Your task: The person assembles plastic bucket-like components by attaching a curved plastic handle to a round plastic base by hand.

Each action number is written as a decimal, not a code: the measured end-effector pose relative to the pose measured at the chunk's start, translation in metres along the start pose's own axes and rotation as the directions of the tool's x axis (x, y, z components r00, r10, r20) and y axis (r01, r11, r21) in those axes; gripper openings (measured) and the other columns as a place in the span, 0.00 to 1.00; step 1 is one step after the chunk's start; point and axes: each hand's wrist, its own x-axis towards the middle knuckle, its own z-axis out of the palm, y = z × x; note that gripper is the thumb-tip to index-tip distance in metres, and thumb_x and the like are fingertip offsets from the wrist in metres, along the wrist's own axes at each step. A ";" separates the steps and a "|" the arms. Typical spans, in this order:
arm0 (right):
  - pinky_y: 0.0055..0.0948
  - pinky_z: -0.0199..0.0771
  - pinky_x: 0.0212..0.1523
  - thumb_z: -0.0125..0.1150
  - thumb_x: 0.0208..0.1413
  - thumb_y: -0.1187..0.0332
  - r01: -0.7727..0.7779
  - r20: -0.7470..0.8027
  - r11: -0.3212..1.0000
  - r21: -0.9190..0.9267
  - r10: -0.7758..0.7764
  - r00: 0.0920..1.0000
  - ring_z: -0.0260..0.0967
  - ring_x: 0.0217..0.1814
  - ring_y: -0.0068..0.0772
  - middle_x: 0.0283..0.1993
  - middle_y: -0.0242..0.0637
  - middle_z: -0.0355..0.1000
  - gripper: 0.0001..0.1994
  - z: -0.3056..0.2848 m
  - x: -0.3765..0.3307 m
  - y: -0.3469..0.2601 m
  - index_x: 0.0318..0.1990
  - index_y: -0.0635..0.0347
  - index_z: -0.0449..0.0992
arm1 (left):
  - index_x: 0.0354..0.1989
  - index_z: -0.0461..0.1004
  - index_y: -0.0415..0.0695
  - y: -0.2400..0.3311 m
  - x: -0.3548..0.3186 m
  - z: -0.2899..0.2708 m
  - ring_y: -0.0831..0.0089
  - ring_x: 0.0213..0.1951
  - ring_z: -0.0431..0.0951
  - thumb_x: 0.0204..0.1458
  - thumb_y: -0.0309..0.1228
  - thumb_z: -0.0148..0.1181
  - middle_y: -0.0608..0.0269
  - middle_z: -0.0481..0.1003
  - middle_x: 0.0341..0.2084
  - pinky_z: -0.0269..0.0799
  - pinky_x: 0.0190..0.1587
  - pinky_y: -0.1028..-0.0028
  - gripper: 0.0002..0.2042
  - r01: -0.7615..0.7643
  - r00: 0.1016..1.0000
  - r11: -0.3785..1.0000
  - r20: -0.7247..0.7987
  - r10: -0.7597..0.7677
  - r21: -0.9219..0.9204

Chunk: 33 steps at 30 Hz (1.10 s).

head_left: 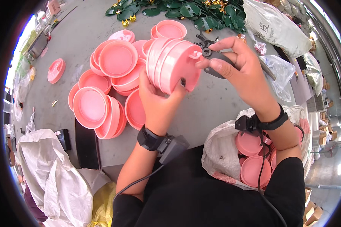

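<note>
We have our left hand [159,100] clamped on a stack of pink lids [172,64], right hand [238,70] pinching a black clip [216,58] at the top lid's tab, a heap of lids [110,87] waiting on the surface [216,102], more bagged [254,166].

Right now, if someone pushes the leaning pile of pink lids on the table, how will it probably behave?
The pile of pink lids would probably slide apart, since the lids lean loosely on each other. They look like thin, smooth plastic, so likely light and slippery. Being round, a lid tipped on edge might roll across the grey table.
</note>
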 end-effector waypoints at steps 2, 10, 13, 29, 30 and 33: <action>0.21 0.69 0.45 0.60 0.53 0.70 0.142 -0.082 0.976 0.166 -0.129 0.988 0.71 0.44 0.23 0.40 0.42 0.73 0.14 0.009 -0.001 0.008 0.43 0.66 0.65 | 0.45 0.60 0.36 -0.011 -0.003 -0.005 0.76 0.42 0.72 0.38 0.21 0.62 0.58 0.70 0.39 0.69 0.42 0.76 0.24 -0.137 0.990 0.983 -0.021 0.140 0.127; 0.26 0.71 0.43 0.59 0.54 0.71 0.045 -0.071 0.862 0.506 -0.011 0.997 0.71 0.39 0.25 0.36 0.38 0.72 0.12 0.029 -0.002 0.012 0.41 0.66 0.65 | 0.49 0.56 0.37 -0.012 -0.008 -0.013 0.73 0.39 0.73 0.34 0.16 0.60 0.58 0.68 0.40 0.70 0.39 0.76 0.29 -0.569 0.819 0.730 0.189 0.541 0.378; 0.25 0.68 0.39 0.55 0.56 0.66 -0.037 -0.030 0.833 0.552 0.064 0.997 0.68 0.34 0.23 0.32 0.34 0.70 0.11 0.033 0.000 0.009 0.39 0.65 0.67 | 0.46 0.62 0.34 -0.005 -0.007 -0.011 0.73 0.33 0.75 0.32 0.15 0.59 0.58 0.71 0.35 0.71 0.35 0.77 0.26 -0.536 0.827 0.693 0.136 0.546 0.482; 0.19 0.52 0.27 0.42 0.62 0.53 -0.106 -0.089 0.833 0.543 0.182 0.979 0.53 0.25 0.14 0.24 0.22 0.62 0.19 0.049 0.002 0.008 0.27 0.56 0.70 | 0.40 0.71 0.38 -0.024 -0.016 -0.009 0.53 0.58 0.61 0.31 0.28 0.69 0.47 0.63 0.53 0.59 0.54 0.55 0.23 -0.632 0.768 0.646 0.241 0.593 0.427; 0.19 0.52 0.27 0.42 0.62 0.53 -0.105 -0.091 0.833 0.543 0.182 0.979 0.53 0.25 0.14 0.24 0.22 0.62 0.19 0.049 0.003 0.007 0.27 0.56 0.70 | 0.42 0.71 0.38 -0.022 -0.018 -0.007 0.55 0.59 0.58 0.34 0.32 0.68 0.46 0.60 0.55 0.58 0.55 0.56 0.23 -0.671 0.729 0.618 0.212 0.651 0.409; 0.17 0.49 0.25 0.42 0.62 0.55 -0.037 -0.110 0.887 0.460 0.098 0.989 0.54 0.26 0.13 0.24 0.21 0.63 0.18 0.045 0.005 0.007 0.26 0.56 0.69 | 0.49 0.67 0.38 -0.018 -0.010 -0.011 0.57 0.61 0.55 0.40 0.42 0.63 0.45 0.58 0.55 0.56 0.56 0.57 0.29 -0.666 0.746 0.682 0.257 0.615 0.301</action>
